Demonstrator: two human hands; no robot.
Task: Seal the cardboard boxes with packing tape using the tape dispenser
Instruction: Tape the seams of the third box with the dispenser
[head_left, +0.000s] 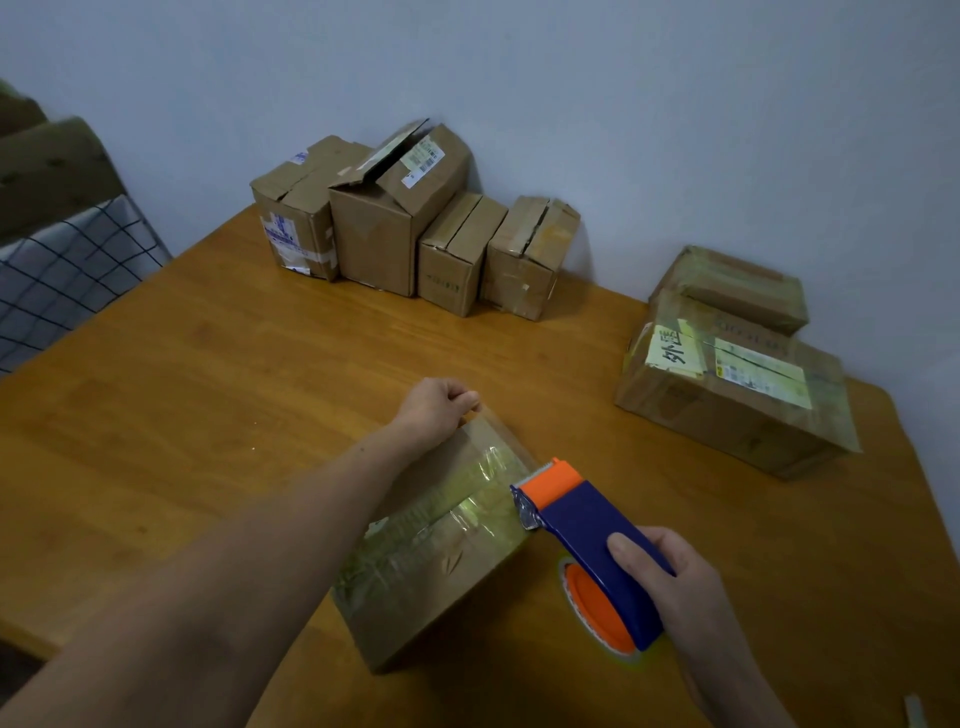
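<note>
Wooden table (208, 389): left hand (436, 410) grips box (415, 597) edge; right hand (675, 582) grips tape dispenser (582, 519).

wooden table (218, 374), cardboard boxes (415, 228) on it

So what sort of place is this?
Probably a room in a home, not a warehouse: a wooden table against a plain wall, checked fabric on furniture at the left, and a few reused cardboard boxes.

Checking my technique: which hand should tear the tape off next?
Right. The right hand grips the blue and orange tape dispenser, blade at the edge of the brown cardboard box; the left hand holds its far end.
</note>
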